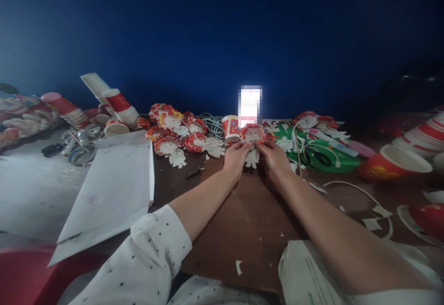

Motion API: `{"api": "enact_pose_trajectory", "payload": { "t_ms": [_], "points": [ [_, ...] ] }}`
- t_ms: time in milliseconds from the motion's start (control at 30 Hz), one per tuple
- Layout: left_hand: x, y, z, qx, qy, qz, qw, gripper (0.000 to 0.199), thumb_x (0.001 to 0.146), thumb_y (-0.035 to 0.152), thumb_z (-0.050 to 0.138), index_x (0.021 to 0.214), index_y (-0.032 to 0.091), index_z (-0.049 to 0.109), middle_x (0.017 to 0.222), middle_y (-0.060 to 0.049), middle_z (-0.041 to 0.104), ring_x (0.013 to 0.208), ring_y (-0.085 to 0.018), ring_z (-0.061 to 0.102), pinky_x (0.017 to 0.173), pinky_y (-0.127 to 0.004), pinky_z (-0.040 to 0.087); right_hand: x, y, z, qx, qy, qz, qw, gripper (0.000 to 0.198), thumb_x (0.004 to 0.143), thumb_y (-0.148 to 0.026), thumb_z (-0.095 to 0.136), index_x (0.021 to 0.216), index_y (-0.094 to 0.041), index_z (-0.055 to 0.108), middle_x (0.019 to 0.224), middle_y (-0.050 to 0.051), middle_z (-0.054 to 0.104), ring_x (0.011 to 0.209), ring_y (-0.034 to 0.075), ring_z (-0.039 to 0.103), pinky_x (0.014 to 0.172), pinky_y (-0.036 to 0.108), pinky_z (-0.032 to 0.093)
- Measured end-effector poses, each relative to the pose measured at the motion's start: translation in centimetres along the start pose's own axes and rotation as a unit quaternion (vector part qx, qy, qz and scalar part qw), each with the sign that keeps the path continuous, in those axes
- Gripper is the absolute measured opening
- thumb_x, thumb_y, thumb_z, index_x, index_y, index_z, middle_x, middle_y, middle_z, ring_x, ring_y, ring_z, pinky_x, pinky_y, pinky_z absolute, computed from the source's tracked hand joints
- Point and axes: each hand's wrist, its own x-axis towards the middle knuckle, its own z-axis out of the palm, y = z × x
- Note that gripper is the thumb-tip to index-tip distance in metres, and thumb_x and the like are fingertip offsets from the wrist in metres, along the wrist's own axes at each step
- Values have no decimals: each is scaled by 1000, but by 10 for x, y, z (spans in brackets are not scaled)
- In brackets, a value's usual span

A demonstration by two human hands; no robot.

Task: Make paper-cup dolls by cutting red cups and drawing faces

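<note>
Both my hands hold a small paper craft piece (252, 134) with a red frilled rim and a white fringed paper part hanging below. My left hand (236, 158) pinches its left side, thumb near the lower edge. On the opposite side, my right hand (275, 159) grips it with bent fingers. Several similar red-and-white paper craft pieces (169, 145) lie in a heap to the left. Just behind my left hand stands a red-and-white paper cup (231, 128). A bright, blurred-out screen (249, 104) rises behind the piece in my hands.
Stacked paper cups (121, 104) lean at the back left, near black-handled scissors (52, 149) and a tape roll (81, 154). A white sheet (114, 180) covers a board. At right are a green sheet (333, 159), a white cable (367, 194) and a large red cup (395, 164).
</note>
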Motion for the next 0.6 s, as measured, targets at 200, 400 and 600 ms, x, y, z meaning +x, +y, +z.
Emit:
{"api": "enact_pose_trajectory", "payload": {
  "t_ms": [200, 400, 600],
  "points": [
    [0, 2, 5, -3, 47, -5, 999, 14, 70, 20, 71, 65, 15, 59, 53, 2, 59, 46, -6, 51, 51, -20, 39, -3, 0, 3, -7, 7, 8, 1000, 32, 52, -30, 83, 73, -21, 61, 59, -5, 63, 51, 12, 56, 52, 26, 45],
    [2, 1, 5, -16, 64, -16, 998, 24, 67, 27, 76, 64, 15, 55, 50, 4, 56, 44, -6, 50, 50, -20, 39, -8, -4, 5, -14, -29, 35, 999, 32, 58, -36, 80, 81, -21, 63, 70, -2, 67, 61, 15, 60, 50, 25, 45],
    [1, 1, 6, -7, 73, -3, 997, 19, 71, 22, 72, 65, 15, 55, 49, 5, 55, 44, -5, 48, 51, -19, 38, -6, 2, 4, -50, -16, 11, 999, 33, 58, -39, 81, 79, -20, 64, 65, -3, 65, 55, 13, 57, 52, 26, 44]
  ]
}}
